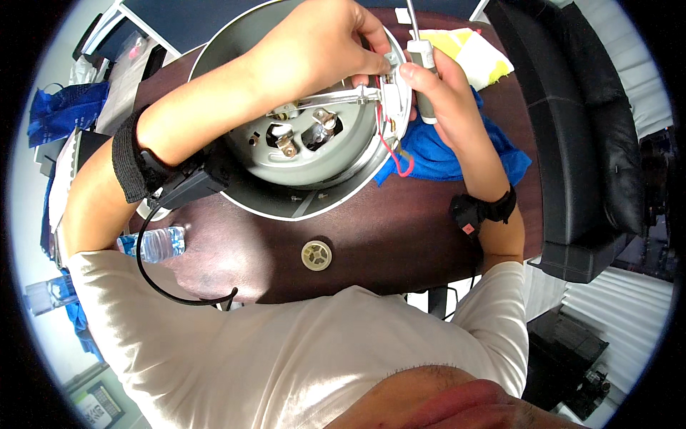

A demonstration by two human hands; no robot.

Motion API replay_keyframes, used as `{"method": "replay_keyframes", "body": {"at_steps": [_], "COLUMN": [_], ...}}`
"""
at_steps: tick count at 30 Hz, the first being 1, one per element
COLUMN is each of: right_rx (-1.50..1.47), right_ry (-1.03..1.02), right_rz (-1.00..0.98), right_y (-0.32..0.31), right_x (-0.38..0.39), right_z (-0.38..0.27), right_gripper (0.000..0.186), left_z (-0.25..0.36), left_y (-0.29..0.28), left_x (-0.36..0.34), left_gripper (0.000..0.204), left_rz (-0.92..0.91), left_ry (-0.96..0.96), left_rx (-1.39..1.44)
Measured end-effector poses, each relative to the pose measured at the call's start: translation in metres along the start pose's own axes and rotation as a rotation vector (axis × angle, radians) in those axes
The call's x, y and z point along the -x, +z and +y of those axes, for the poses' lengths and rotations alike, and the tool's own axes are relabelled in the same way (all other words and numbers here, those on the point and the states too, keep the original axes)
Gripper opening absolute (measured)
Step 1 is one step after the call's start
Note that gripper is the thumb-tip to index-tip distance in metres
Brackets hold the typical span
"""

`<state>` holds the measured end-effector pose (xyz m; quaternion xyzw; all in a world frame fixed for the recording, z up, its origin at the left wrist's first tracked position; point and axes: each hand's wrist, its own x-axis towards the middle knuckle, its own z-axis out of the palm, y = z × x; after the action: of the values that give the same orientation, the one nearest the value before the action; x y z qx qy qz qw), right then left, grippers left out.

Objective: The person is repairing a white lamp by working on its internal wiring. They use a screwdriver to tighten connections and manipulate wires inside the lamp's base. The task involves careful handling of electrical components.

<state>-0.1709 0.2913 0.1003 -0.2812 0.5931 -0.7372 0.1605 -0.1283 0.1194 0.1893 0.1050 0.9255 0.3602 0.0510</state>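
A round grey metal appliance housing (268, 196), which looks like an opened rice cooker, lies with its inner workings facing up. Inside it is a grey dished plate (314, 161) with metal terminals and a bracket bar. At its right rim sits a white switch assembly (393, 100) with red wires (401, 166). My left hand (332, 46) reaches across the housing, fingertips pinched together at this assembly; what they grip is hidden. My right hand (457, 100) is closed around a grey-handled screwdriver (424, 82), shaft pointing up and away, with the thumb against the assembly's edge.
Blue cloth (493, 146) lies under the housing's right side, beside a yellow and white cloth (482, 57). A small round cream part (316, 255) rests on the dark brown table (386, 239). A plastic water bottle (161, 244) lies at left. The black sofa (572, 143) borders the table's right.
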Motion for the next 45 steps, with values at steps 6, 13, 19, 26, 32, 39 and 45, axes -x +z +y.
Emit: {"method": "replay_keyframes", "body": {"at_steps": [6,13,19,26,32,39,45], "right_rx": [0.023,0.038,0.028,0.023,0.026,0.004,-0.046], "right_ry": [0.008,-0.003,0.019,-0.028,-0.028,-0.005,0.024], "right_rz": [-0.017,-0.019,0.008,0.021,0.009,-0.016,-0.041], "right_y": [0.002,0.0,0.0,-0.002,-0.002,0.001,-0.004], "right_x": [0.0,-0.001,-0.001,-0.003,-0.002,-0.001,-0.001], "right_z": [-0.004,-0.002,-0.001,0.005,0.004,0.0,0.003], "right_gripper": [0.028,0.029,0.029,0.03,0.031,0.029,0.022], "left_z": [-0.006,-0.016,0.005,-0.012,-0.006,-0.012,-0.01], "left_y": [0.001,0.002,-0.001,0.005,0.003,0.002,-0.001], "left_x": [0.0,-0.001,0.002,-0.002,-0.002,-0.001,-0.002], "left_gripper": [0.013,0.014,0.014,0.012,0.013,0.014,0.015], "left_rz": [0.006,-0.004,-0.018,-0.014,-0.016,-0.008,-0.03], "left_ry": [0.01,0.118,-0.038,0.04,0.003,0.045,-0.032], "left_rx": [0.059,0.134,0.051,0.169,0.135,0.134,0.14]}}
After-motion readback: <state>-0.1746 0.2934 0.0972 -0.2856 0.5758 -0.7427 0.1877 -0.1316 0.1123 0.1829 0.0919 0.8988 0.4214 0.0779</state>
